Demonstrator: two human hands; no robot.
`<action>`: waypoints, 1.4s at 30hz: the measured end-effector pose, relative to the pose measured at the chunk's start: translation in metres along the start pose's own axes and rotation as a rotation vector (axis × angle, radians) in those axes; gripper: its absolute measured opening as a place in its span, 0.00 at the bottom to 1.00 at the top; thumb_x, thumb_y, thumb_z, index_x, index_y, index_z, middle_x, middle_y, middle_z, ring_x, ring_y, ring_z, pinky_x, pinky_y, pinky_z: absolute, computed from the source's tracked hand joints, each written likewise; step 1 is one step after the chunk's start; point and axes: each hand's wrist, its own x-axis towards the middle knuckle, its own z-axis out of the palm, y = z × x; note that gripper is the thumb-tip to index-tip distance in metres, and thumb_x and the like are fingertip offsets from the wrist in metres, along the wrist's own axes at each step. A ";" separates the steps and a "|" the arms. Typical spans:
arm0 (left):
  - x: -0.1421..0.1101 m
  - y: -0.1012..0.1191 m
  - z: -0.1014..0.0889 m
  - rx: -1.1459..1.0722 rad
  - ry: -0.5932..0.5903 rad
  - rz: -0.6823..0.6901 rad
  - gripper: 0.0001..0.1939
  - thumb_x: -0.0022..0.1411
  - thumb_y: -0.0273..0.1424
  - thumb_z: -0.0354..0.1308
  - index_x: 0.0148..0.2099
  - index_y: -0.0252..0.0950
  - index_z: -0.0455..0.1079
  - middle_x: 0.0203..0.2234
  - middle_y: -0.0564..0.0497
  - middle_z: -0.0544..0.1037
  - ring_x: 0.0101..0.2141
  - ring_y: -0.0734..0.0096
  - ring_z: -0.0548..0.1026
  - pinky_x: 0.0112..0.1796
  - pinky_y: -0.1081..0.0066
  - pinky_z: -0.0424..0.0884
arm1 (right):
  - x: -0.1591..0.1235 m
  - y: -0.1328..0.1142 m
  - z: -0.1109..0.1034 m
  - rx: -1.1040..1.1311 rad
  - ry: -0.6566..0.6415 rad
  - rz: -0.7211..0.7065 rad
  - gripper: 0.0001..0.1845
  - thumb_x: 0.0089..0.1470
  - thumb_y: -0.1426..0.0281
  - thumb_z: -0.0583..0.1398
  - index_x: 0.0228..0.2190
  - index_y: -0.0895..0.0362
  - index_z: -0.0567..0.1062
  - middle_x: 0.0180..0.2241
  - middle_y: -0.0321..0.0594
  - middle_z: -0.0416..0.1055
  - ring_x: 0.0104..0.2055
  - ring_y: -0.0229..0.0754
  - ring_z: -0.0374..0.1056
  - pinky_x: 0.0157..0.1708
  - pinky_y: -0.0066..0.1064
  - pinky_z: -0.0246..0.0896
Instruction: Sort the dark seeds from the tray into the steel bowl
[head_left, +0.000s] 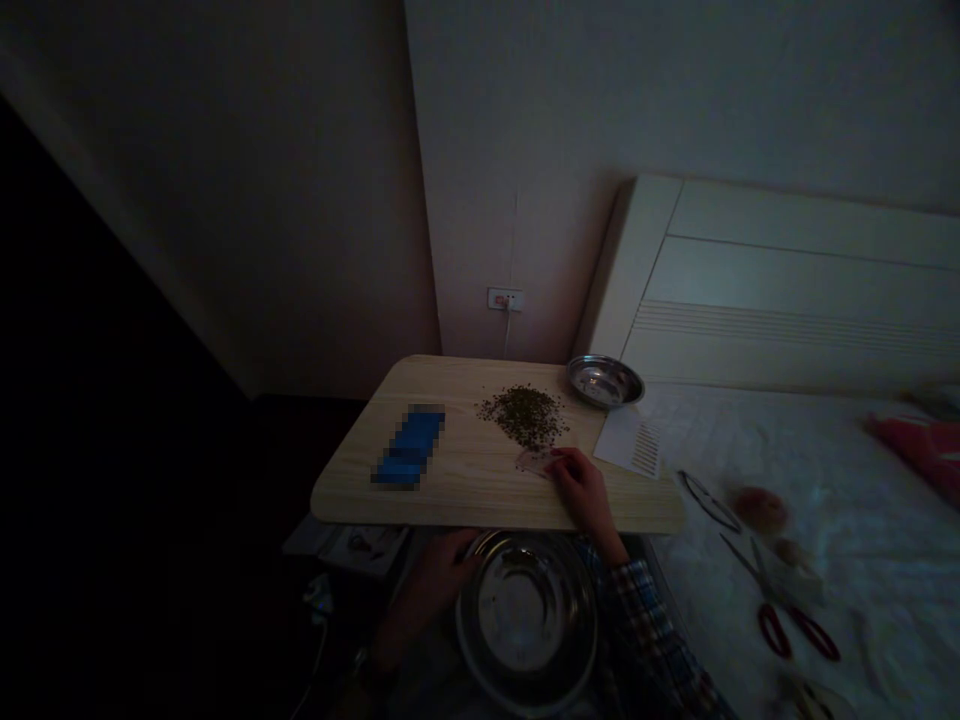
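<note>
On the pale wooden table (461,490) lies a spread heap of small dark green-brown grains (526,412). My right hand (581,488) is closed in a pinch on a thin, clear, flat piece (536,460) at the near side of the heap; its exact kind is too dim to make out. Below the table's front edge, a round steel basin (517,610) sits at my lap. The fingers of my left hand (450,562) grip its left rim, with the thumb and fingertips partly hidden. A few specks show inside the basin.
A smaller steel bowl (604,382) stands at the table's back right corner, beside a white sheet with a printed column (626,442). A pixelated blue rectangle (411,447) lies left. Red-handled scissors (776,605) and glasses (709,500) rest on the bed.
</note>
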 end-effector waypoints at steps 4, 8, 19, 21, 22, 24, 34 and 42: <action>0.002 -0.004 0.001 -0.005 -0.025 0.014 0.17 0.50 0.33 0.53 0.42 0.36 0.74 0.39 0.49 0.79 0.40 0.61 0.74 0.43 0.69 0.67 | 0.001 0.001 -0.001 0.013 -0.031 -0.006 0.14 0.51 0.66 0.53 0.39 0.57 0.72 0.28 0.38 0.73 0.30 0.41 0.68 0.31 0.29 0.60; 0.003 -0.007 0.002 -0.001 -0.023 0.014 0.18 0.51 0.34 0.53 0.43 0.35 0.74 0.38 0.48 0.79 0.38 0.61 0.75 0.42 0.69 0.67 | 0.002 0.001 -0.001 0.027 -0.018 -0.002 0.14 0.50 0.67 0.53 0.38 0.58 0.72 0.27 0.37 0.73 0.30 0.40 0.68 0.31 0.29 0.60; 0.000 -0.006 0.000 0.009 -0.015 0.056 0.18 0.51 0.33 0.54 0.45 0.37 0.73 0.40 0.50 0.79 0.41 0.63 0.75 0.43 0.71 0.67 | -0.003 0.000 -0.006 0.028 0.085 0.034 0.14 0.49 0.67 0.53 0.38 0.58 0.71 0.28 0.40 0.74 0.31 0.43 0.69 0.33 0.32 0.61; 0.000 -0.007 0.001 -0.013 -0.019 0.053 0.18 0.51 0.33 0.53 0.45 0.36 0.73 0.40 0.50 0.79 0.41 0.63 0.75 0.44 0.71 0.67 | -0.003 0.001 -0.006 0.011 0.090 0.035 0.14 0.49 0.67 0.53 0.37 0.58 0.72 0.27 0.40 0.74 0.31 0.43 0.69 0.32 0.32 0.61; 0.000 -0.007 0.001 -0.020 -0.015 0.048 0.18 0.51 0.33 0.54 0.45 0.35 0.73 0.40 0.50 0.79 0.41 0.62 0.75 0.44 0.70 0.67 | -0.004 0.001 -0.006 0.005 0.089 0.034 0.14 0.49 0.67 0.53 0.37 0.58 0.72 0.27 0.40 0.74 0.30 0.43 0.69 0.32 0.32 0.61; 0.001 -0.008 0.001 -0.017 -0.006 0.043 0.18 0.51 0.34 0.54 0.45 0.34 0.73 0.40 0.49 0.79 0.42 0.62 0.74 0.45 0.70 0.66 | -0.004 0.001 -0.005 0.002 0.079 0.032 0.14 0.49 0.67 0.53 0.37 0.58 0.72 0.27 0.39 0.74 0.30 0.43 0.69 0.31 0.31 0.60; 0.002 -0.010 0.001 0.007 -0.039 0.051 0.18 0.52 0.34 0.53 0.44 0.33 0.73 0.40 0.47 0.79 0.40 0.61 0.75 0.43 0.70 0.67 | -0.005 0.000 -0.004 -0.044 0.058 0.011 0.14 0.50 0.67 0.52 0.37 0.57 0.72 0.25 0.37 0.72 0.28 0.41 0.67 0.29 0.29 0.59; 0.003 -0.014 0.002 0.012 -0.021 0.060 0.19 0.52 0.33 0.53 0.46 0.33 0.72 0.41 0.47 0.78 0.42 0.62 0.74 0.45 0.70 0.66 | -0.005 -0.001 -0.003 -0.010 0.022 0.006 0.13 0.49 0.68 0.52 0.37 0.57 0.72 0.25 0.37 0.73 0.28 0.41 0.67 0.30 0.29 0.60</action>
